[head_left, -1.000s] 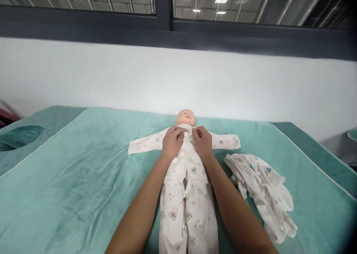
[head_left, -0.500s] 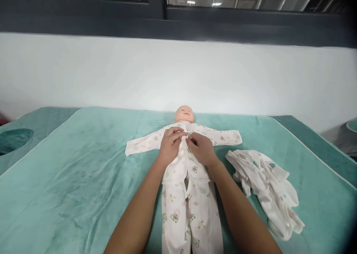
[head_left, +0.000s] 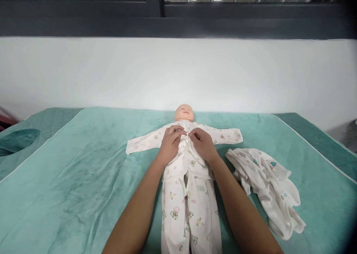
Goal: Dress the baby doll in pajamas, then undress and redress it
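So both hands are on the same little patch. The left hand (head_left: 170, 145) and right hand (head_left: 203, 144) each look to have a pinching grip on the front of the white top (head_left: 174, 167), just under the neck, fingertips nearly meeting over a small white bit (head_left: 187, 134). Can't make out whether that's a fastener or just folded edge, the fingers cover most of it.

My worry is right there: it's thin cloth in a fingertip hold, so if one side slips, the two front edges could end up uneven. If both hands tug toward the wearer's feet, I'd guess the collar drags too, and the doll (head_left: 184, 113) might slide along with it, since nothing is holding its head. It lies face up, near the wall (head_left: 178, 73).

The sleeves (head_left: 227, 135) are spread flat to either side, so a pull at the chest could bunch or twist them. Below, the pants (head_left: 192, 213) run between the forearms, close enough that a dropped elbow could rumple them.

Farther out, the spare clothes (head_left: 267, 187) sit crumpled just beside the right forearm, so a wide elbow could shove them. The green cover (head_left: 80, 161) under everything looks soft and wrinkled, and it might shift under a hard tug.
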`<action>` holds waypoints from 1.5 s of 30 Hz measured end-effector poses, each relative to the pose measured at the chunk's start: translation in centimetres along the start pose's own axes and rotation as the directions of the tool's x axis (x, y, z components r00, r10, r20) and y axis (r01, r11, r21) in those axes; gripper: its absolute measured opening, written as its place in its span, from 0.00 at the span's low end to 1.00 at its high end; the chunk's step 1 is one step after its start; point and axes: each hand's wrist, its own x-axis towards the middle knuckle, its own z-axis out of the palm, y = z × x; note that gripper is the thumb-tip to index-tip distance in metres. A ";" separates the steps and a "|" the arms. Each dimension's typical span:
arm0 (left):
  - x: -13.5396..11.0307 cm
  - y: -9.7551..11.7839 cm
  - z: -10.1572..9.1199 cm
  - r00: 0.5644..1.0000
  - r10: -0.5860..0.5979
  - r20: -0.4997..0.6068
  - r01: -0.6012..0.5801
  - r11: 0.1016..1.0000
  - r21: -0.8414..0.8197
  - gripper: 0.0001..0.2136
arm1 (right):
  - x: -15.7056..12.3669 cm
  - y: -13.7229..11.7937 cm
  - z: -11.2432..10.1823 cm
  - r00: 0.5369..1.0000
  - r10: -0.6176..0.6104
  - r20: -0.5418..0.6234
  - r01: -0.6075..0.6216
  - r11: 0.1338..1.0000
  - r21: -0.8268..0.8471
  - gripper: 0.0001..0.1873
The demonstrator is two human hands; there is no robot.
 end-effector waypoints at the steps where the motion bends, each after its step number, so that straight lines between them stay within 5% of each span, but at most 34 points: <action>1: 0.0 0.0 0.0 1.000 -0.001 -0.002 0.001 1.000 -0.007 0.16 | 0.0 0.0 0.2 0.999 0.005 -0.043 -0.006 1.000 -0.024 0.13; 4: -0.3 0.1 -0.2 0.999 -0.011 -0.049 0.007 0.997 -0.079 0.13 | -0.4 -0.4 0.2 0.989 0.023 -0.147 -0.033 0.997 -0.072 0.15; 7: -0.7 0.3 -0.7 0.998 -0.045 -0.051 0.033 0.975 -0.218 0.09 | -1.7 -1.6 -0.3 0.994 -0.004 -0.105 -0.016 0.982 -0.190 0.20; 11: -0.9 0.7 -1.8 0.985 -0.005 0.172 0.047 0.969 -0.242 0.11 | -4.3 -3.5 -0.4 0.995 -0.010 0.095 0.052 0.892 -0.448 0.23; 15: -1.0 1.0 -2.7 0.956 0.015 0.291 0.034 0.986 -0.161 0.14 | -5.5 -4.0 -0.1 0.992 0.018 0.124 0.056 0.820 -0.569 0.18; 21: -1.0 1.6 -3.5 0.907 0.022 0.420 0.019 0.995 -0.094 0.05 | -4.2 -2.8 -2.3 0.933 -0.086 0.350 0.198 0.934 -0.298 0.18; 26: -0.8 1.5 -3.3 0.908 0.042 0.418 -0.014 0.997 -0.071 0.04 | -3.9 -2.4 -3.6 0.891 -0.150 0.429 0.222 0.967 -0.123 0.17; 37: -0.8 0.9 -2.3 0.949 0.033 0.313 0.011 0.990 -0.138 0.06 | -3.4 -1.8 -2.4 0.972 -0.042 0.230 0.066 0.993 -0.098 0.08; 45: -0.9 1.0 -1.6 0.973 0.070 0.222 -0.065 0.997 -0.031 0.08 | -3.4 -1.0 -1.3 0.992 -0.004 0.128 0.006 1.000 -0.016 0.08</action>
